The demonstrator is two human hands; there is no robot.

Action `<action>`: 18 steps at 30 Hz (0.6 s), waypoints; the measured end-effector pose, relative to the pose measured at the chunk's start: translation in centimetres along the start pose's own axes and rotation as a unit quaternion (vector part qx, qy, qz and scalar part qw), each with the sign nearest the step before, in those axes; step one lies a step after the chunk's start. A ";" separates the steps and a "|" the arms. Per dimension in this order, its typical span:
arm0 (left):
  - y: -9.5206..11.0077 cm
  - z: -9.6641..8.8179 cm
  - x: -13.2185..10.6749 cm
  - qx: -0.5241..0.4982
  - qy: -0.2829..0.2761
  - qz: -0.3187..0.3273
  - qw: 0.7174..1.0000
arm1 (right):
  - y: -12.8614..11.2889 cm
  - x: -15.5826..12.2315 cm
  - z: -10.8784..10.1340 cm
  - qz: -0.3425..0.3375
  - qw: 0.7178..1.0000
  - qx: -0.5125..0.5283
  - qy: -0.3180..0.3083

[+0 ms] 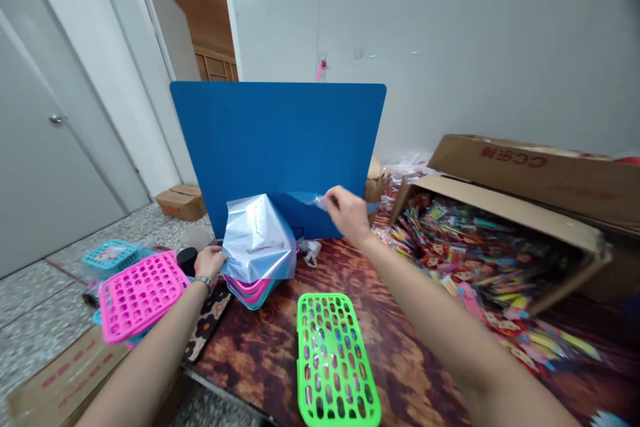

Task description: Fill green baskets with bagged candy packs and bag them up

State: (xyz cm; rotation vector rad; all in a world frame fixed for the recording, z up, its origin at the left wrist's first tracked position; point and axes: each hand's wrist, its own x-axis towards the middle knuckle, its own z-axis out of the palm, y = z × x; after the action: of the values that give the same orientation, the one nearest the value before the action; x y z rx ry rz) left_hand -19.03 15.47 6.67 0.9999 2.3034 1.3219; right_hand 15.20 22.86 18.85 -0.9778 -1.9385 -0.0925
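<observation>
A clear plastic bag [260, 240] is stretched open over a stack of pink and teal baskets [249, 291] on the brown patterned table [400, 360]. My left hand [210, 261], with a watch on its wrist, grips the bag's left edge. My right hand [347, 212] pinches the bag's upper right corner and holds it up in front of the blue board [280, 140]. A green perforated basket [334, 363] lies upside down near the table's front edge, between my arms.
An open cardboard box [505, 247] full of colourful packaged items lies on its side at the right. A pink basket [140, 295] and a teal one [111, 255] sit at the left. Cardboard boxes [183, 201] lie on the floor by the door.
</observation>
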 end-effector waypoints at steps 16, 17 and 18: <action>5.9 5.6 -19.8 -0.171 -0.340 0.155 0.912 | -3.8 -16.6 2.1 -0.021 0.976 -0.069 -0.207; 5.8 6.0 -19.7 -0.174 -0.339 0.133 0.915 | -3.6 -17.3 1.5 -0.007 0.977 -0.071 -0.199; 5.8 6.2 -19.5 -0.178 -0.343 0.109 0.916 | -3.4 -18.0 0.9 0.009 0.979 -0.080 -0.188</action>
State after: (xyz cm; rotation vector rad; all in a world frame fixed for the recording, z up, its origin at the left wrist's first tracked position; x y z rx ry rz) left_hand 0.77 7.75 6.80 1.3434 1.4082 1.1542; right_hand 16.82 10.27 5.59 -1.1854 -2.2942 -0.0554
